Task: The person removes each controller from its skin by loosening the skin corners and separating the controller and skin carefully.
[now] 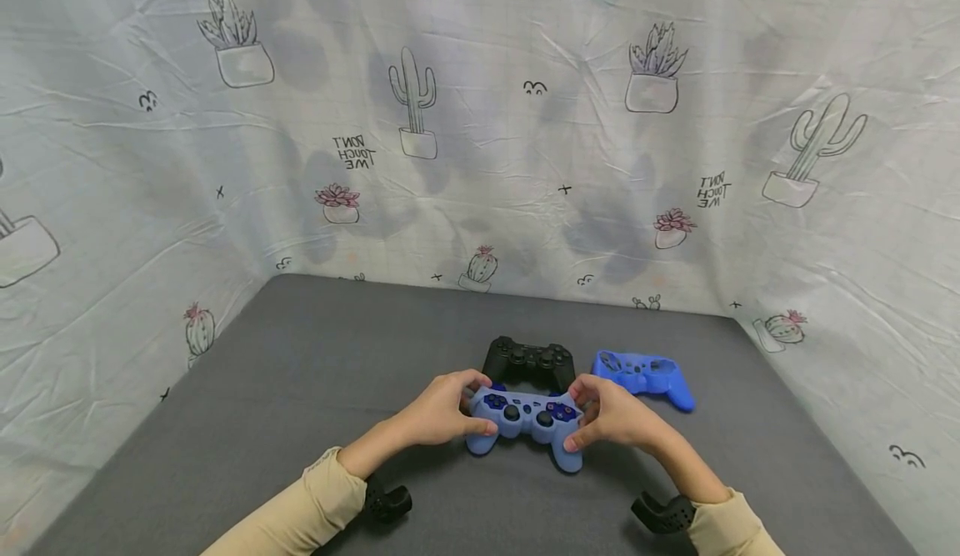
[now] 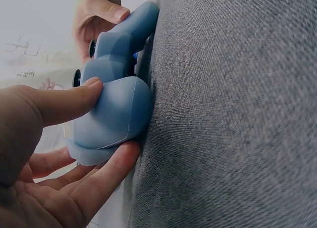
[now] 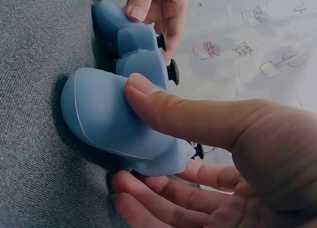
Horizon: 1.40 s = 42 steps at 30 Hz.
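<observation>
Beige sleeves (image 1: 288, 513) lead to my left hand (image 1: 438, 410) and right hand (image 1: 613, 416), which grip opposite ends of a light-blue game controller (image 1: 528, 424) on the gray table (image 1: 337, 348). From the head I see its dark-blue buttons (image 1: 561, 411), a black controller (image 1: 528, 354) just behind it and a bright-blue shell (image 1: 654, 381) to the right; only the wrist views show thin seam lines (image 2: 132, 112) along its handles (image 3: 106, 107).

A: Bright or dim from the head?
B: Bright and soft over the pale curtain (image 1: 495, 222); darker across the gray tabletop (image 1: 300, 373), faintly shadowed around the light-blue controller (image 1: 528, 418).
A: And from the wrists?
B: Dimmer up close, deeply shaded beneath the light-blue controller. Nearly washed out at upper left in the left wrist view.
</observation>
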Tool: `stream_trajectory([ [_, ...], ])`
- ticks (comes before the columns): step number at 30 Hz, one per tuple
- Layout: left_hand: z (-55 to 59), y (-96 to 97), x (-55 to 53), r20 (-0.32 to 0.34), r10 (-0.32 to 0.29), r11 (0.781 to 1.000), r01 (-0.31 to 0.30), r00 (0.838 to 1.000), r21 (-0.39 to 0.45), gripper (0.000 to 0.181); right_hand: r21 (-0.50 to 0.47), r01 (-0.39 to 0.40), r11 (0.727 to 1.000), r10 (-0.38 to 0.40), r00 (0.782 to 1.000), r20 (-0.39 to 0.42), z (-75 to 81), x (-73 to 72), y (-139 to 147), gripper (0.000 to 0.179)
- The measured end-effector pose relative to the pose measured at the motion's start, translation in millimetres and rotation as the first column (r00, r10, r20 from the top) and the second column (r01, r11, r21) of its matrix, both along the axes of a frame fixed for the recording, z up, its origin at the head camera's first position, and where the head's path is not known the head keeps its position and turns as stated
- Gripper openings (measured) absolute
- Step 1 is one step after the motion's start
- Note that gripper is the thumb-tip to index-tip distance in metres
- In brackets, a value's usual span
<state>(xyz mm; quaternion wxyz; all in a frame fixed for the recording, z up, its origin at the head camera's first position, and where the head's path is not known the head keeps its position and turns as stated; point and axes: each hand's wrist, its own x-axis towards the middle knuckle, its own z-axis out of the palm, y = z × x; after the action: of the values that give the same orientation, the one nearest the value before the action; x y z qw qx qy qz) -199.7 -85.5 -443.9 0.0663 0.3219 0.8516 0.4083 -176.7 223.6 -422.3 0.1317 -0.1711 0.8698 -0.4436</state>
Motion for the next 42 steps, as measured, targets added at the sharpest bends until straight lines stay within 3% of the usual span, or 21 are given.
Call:
stream_trajectory([
  [16, 0.8, -0.1, 1.3, -0.003, 0.002, 1.0, -0.002, 1.0, -0.021, 0.061, 0.045, 0.014, 0.999, -0.015, 1.0, 0.014, 2.1, 2.5, -1.3, 0.062],
  [23, 1.4, -2.2, 0.5, 0.018, 0.023, 1.0, -0.023, 1.0, 0.003, 0.056, 0.085, 0.029, 0.996, -0.02, 0.995, -0.097, 1.1, -0.6, -1.9, 0.063],
  [29, -1.8, -4.5, -3.7, 0.082, 0.006, 0.998, -0.011, 0.997, 0.06, 0.052, 0.042, 0.064, 0.997, -0.06, 0.994, -0.094, -0.3, -1.7, -5.7, 0.062],
  [36, -4.2, -6.8, -4.7, 0.218, -0.044, 0.989, 0.011, 0.975, 0.149, 0.051, -0.02, 0.081, 0.997, -0.082, 0.995, -0.063, 1.6, -0.7, -9.5, 0.064],
  [42, -3.9, -7.5, -3.5, 0.216, -0.047, 0.987, 0.012, 0.975, 0.161, 0.046, 0.009, 0.123, 0.992, -0.122, 0.99, -0.071, -0.1, 0.1, -10.1, 0.061],
])
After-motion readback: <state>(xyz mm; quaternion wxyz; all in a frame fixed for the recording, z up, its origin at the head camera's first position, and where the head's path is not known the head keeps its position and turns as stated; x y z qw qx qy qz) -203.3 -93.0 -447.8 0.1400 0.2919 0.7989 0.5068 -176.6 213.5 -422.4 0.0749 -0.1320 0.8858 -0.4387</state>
